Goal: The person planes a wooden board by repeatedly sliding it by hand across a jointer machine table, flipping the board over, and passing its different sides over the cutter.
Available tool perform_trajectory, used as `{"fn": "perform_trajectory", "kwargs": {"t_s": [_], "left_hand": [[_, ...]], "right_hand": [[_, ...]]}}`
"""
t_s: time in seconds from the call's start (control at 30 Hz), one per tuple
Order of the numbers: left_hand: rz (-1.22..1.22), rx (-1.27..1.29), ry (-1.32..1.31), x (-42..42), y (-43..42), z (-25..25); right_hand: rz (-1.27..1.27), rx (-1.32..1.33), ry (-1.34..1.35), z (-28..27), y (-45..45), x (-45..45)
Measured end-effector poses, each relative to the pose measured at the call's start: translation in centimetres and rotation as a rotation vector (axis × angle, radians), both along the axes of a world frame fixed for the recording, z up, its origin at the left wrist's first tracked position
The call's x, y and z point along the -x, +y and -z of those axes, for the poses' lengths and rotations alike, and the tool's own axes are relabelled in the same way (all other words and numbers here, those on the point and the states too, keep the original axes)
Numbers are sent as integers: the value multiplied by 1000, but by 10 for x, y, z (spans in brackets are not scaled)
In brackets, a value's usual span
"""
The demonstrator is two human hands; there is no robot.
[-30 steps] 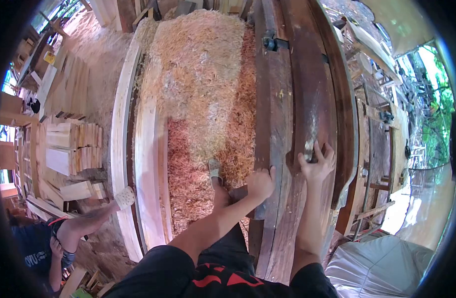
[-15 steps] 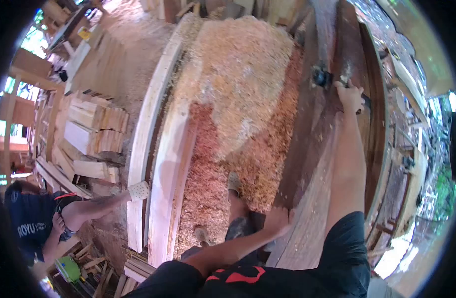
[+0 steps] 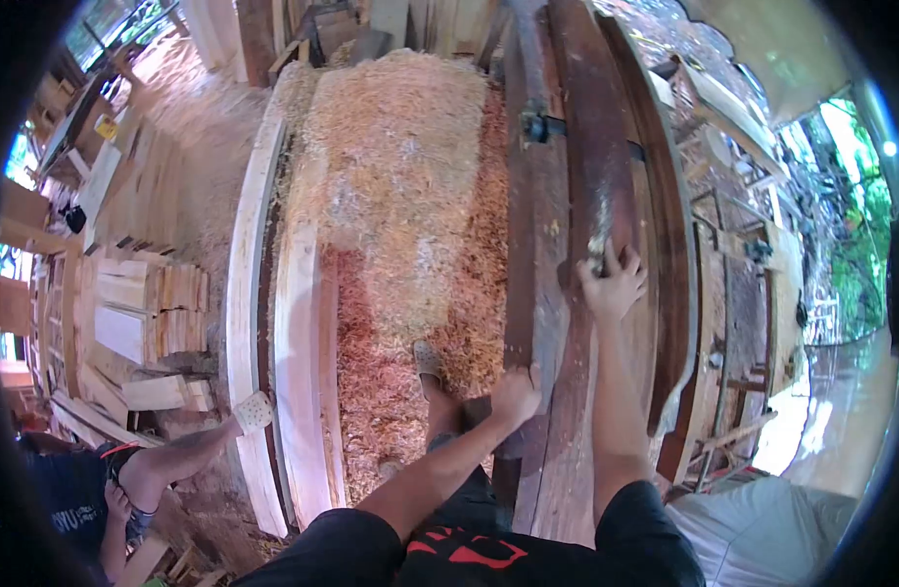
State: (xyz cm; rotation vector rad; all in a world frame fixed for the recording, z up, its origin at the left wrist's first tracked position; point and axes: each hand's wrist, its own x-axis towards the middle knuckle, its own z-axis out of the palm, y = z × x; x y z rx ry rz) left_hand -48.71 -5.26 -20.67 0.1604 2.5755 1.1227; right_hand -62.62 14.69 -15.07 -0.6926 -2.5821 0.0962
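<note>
Shavings piled at left; here's the left hand, fingers curled shut at the dark beam's near edge. Now the right hand, fingers spread apart, rests on the dark board; whatever's beneath them is unclear.

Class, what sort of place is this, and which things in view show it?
Probably a woodworking shop: wood shavings cover the ground, stacked boards stand at left, and a clamp sits on the dark timber.
</note>
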Motion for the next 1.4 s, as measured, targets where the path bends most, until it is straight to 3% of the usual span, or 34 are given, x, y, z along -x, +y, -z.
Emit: {"fn": "perform_trajectory", "kwargs": {"t_s": [0.2,0.33,0.5,0.67,1.03,1.4], "left_hand": [[51,46,-163,9,-5,-22],[-35,14,-48,4,4,-4],[3,61,-77,9,1,-11],[6,94,-99,8,1,-19],[13,69,-2,6,2,-13],[28,26,-39,8,-2,-17]], "right_hand": [[-49,54,-57,-15,-75,-226],[-114,141,-45,-26,-114,-357],[-182,141,-14,-42,-132,-424],[-168,190,44,-28,-104,-396],[-117,80,24,-21,-45,-198],[-9,86,-23,-11,-17,-85]]}}
